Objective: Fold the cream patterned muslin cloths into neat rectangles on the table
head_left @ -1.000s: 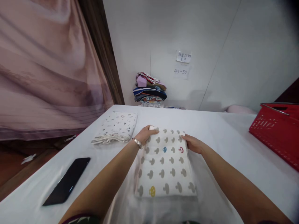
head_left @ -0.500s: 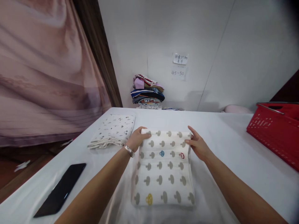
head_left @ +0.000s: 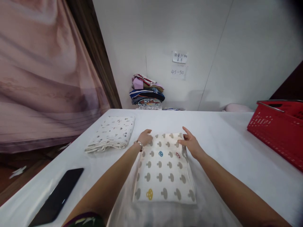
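Observation:
A folded white cloth with grey mushroom prints (head_left: 163, 171) lies on the white table (head_left: 224, 148) in front of me. My left hand (head_left: 145, 137), with a bracelet at the wrist, rests on the cloth's far left corner, fingers curled onto it. On the far right corner, my right hand (head_left: 189, 144) pinches the fabric edge between thumb and fingers. A thin clear plastic sheet seems to lie under the cloth.
A second folded cloth with small prints (head_left: 111, 133) lies to the left. A black phone (head_left: 58, 197) is near the table's left edge. A red basket (head_left: 278, 126) stands at the right. A pile of folded clothes (head_left: 146, 93) sits by the wall.
The cloth's far edge, lifted half a second ago, now lies flatter. Both hands have drawn slightly inward along that edge.

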Tool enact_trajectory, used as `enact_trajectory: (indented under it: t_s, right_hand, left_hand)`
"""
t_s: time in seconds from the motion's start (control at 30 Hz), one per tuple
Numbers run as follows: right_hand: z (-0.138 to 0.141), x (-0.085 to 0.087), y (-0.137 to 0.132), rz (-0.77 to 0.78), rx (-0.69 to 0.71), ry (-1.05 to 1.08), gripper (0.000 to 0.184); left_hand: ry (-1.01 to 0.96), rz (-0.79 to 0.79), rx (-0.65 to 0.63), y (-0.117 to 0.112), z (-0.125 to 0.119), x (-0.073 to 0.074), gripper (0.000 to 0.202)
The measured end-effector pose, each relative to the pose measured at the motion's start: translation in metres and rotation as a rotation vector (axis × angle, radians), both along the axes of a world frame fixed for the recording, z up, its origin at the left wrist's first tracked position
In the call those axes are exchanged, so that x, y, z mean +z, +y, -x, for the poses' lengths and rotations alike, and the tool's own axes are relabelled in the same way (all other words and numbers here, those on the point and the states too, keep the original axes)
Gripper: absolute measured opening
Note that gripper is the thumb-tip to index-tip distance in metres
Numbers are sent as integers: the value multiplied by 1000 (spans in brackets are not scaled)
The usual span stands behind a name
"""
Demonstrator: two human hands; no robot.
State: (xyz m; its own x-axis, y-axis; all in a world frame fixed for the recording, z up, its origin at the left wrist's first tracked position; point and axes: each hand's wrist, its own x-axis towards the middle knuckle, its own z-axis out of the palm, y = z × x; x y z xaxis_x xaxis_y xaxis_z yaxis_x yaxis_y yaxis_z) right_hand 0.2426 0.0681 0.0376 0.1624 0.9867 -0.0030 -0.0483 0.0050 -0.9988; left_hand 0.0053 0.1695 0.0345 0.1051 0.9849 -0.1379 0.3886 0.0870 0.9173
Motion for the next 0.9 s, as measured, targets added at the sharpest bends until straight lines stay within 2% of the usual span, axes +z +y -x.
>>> enact_trajectory:
  t_s: [0.07, 0.2, 0.3, 0.4, 0.53, 0.67, 0.77, 0.9]
  right_hand:
    - [1, 1, 0, -8, -2, -38, 93]
    - [2, 4, -4, -1, 12, -63, 96]
    - [3, 7, -6, -4, 41, -29, 98]
    - [1, 9, -8, 2, 60, 7, 97]
    - [-5, 8, -9, 65, 67, 127, 81]
    - [-9, 8, -8, 121, 67, 217, 71]
    - [-7, 11, -10, 97, 66, 194, 71]
    - [-1, 14, -12, 59, 71, 127, 79]
  left_hand:
    - [65, -106, -106, -7, -16, 7, 50]
    - [277, -436, -416, -28, -48, 27, 44]
    - [208, -531, -527, -38, -65, 34, 34]
    - [98, -554, -548, -38, -73, 34, 20]
    - [17, -552, -564, -37, -73, 31, 15]
    - [-62, -422, -610, -36, -72, 30, 13]
    - [-44, -318, -656, -32, -74, 30, 14]
    - [10, -323, -699, -24, -80, 32, 15]
